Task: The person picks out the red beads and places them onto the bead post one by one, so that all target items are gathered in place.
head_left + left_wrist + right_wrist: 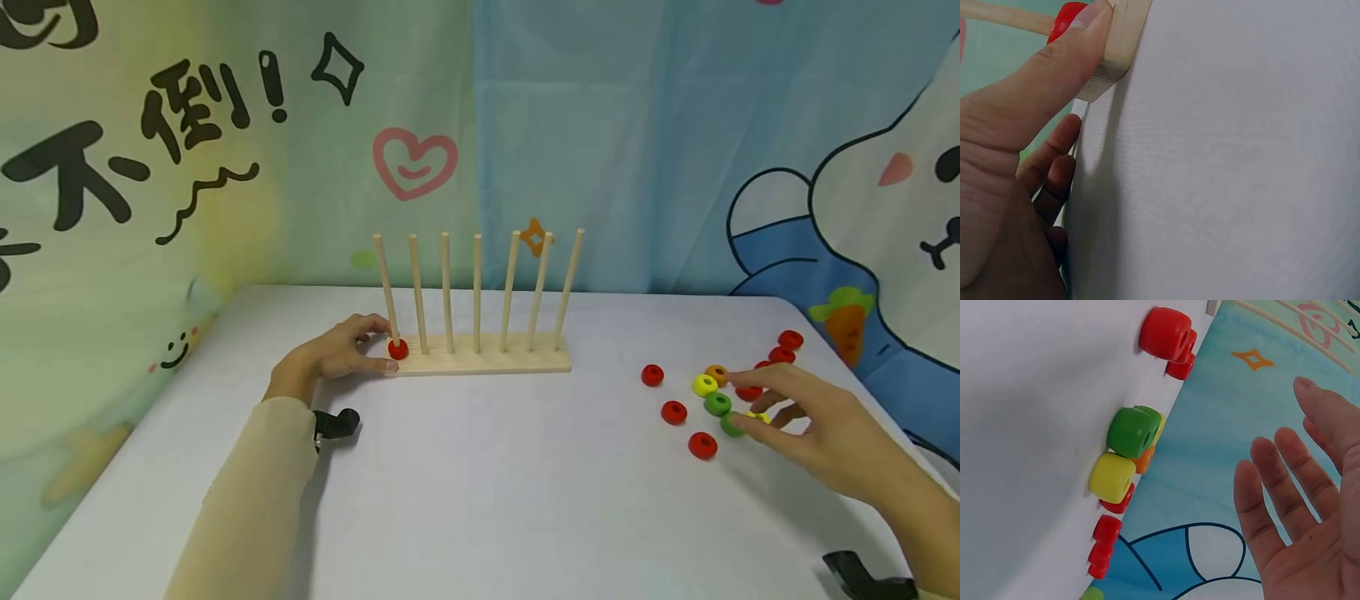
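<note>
A wooden peg stand [487, 363] with several upright pegs stands toward the back of the table. One red bead [397, 349] sits at the foot of its leftmost peg. My left hand [341, 350] grips the stand's left end, thumb along the front of the base beside that bead. In the left wrist view the thumb [1079, 50] presses on the wooden base [1119, 47], and the other fingertips are partly hidden. Over at the right, my right hand [817, 425] hovers above loose beads with its fingers apart and nothing between them. Nearest it are a green bead [732, 424] and a yellow bead [759, 417].
Around the right hand lie another green bead [717, 404], a yellow bead [705, 385], an orange bead [717, 374] and several red beads [702, 446]. The white table [525, 483] ends at a printed cloth backdrop [600, 150].
</note>
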A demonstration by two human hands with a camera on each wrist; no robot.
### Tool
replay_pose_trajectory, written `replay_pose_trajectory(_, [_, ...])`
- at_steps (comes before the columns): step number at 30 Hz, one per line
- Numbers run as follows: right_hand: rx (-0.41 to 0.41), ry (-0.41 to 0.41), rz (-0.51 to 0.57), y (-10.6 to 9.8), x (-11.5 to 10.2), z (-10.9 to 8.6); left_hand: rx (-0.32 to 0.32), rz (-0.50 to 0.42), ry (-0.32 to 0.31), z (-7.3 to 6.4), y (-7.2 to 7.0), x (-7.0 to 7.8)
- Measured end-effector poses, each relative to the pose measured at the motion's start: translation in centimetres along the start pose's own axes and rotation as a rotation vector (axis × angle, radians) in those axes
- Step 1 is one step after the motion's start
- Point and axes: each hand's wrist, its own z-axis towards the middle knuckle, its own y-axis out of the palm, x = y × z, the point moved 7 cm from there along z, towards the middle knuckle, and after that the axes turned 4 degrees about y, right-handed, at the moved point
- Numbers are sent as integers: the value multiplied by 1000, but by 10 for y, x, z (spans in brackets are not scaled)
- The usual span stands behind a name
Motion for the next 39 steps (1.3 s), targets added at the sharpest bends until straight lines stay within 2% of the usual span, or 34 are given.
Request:
replay_pose_trajectory(7, [-39, 0, -4, 7, 1, -3, -1, -21, 3, -1, 1, 0])
replay_pose_trajectory(11, [-63, 2, 7, 10, 3, -5, 0, -16, -27, 1, 0, -2])
replay_pose_trajectory(23, [-259, 50, 158, 31, 9, -11, -9, -13, -40, 2, -1, -3])
replay_pose_trajectory(30, [-288, 45, 166, 35, 8, -12, -17, -24, -30, 2, 1, -2])
replay_pose_trajectory(39, [-418, 104, 176, 47, 6, -7, -9, -12, -39, 0, -1, -2])
